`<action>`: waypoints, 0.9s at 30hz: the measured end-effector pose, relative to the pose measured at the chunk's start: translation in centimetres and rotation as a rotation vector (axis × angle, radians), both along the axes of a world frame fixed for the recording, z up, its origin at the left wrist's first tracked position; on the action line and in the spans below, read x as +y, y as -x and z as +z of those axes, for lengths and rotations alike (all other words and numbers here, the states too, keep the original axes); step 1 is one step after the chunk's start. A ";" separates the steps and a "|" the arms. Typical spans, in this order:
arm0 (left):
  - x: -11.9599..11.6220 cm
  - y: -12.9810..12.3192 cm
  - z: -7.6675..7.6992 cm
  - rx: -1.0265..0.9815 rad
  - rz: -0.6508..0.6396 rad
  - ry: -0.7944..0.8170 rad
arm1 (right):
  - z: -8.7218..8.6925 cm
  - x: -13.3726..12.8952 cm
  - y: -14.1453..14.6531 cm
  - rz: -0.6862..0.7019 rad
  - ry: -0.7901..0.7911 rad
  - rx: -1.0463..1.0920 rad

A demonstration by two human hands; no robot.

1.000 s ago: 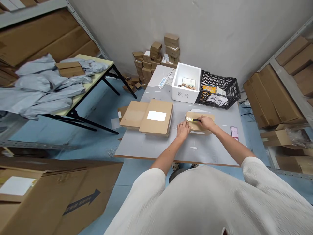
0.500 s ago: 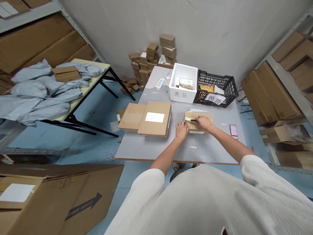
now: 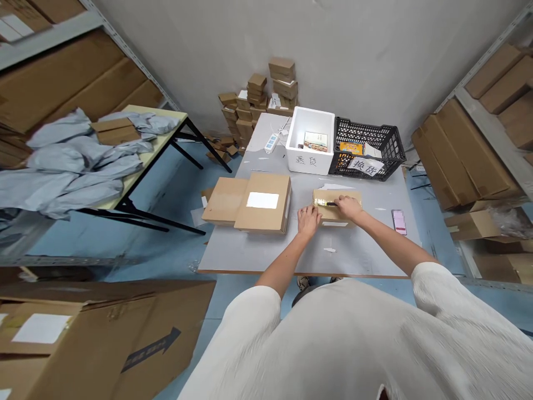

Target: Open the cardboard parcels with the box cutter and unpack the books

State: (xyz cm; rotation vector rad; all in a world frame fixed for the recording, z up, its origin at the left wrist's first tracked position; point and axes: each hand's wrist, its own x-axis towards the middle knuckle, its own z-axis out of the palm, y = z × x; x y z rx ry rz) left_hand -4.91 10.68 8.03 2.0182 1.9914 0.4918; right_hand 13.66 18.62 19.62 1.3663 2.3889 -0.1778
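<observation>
A small brown cardboard box (image 3: 343,216) lies on the grey table (image 3: 258,255), with shiny yellowish tape along its top. My right hand (image 3: 348,208) is closed around a thin dark tool with a yellow part, perhaps a cutter (image 3: 328,204), whose tip lies over the tape at the box's left part. My left hand (image 3: 308,221) rests against the left end of the box, fingers bent on its edge. Left of my hands, a larger box with a white label (image 3: 262,200) overlaps another flat brown box (image 3: 222,203).
Behind the box stand a white foam bin (image 3: 310,164) and a black crate (image 3: 389,147), both holding packets. A phone (image 3: 398,221) lies at the right, a power strip (image 3: 272,143) at the back left. Grey parcels (image 3: 62,158) cover a side table (image 3: 137,166).
The view has shifted slightly. My hands and the tool hold nearly the same place on the small box.
</observation>
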 end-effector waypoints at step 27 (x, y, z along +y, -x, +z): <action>-0.3 -0.1 -0.3 0.001 0.000 -0.012 | -0.3 0.6 -0.3 0.013 0.042 0.099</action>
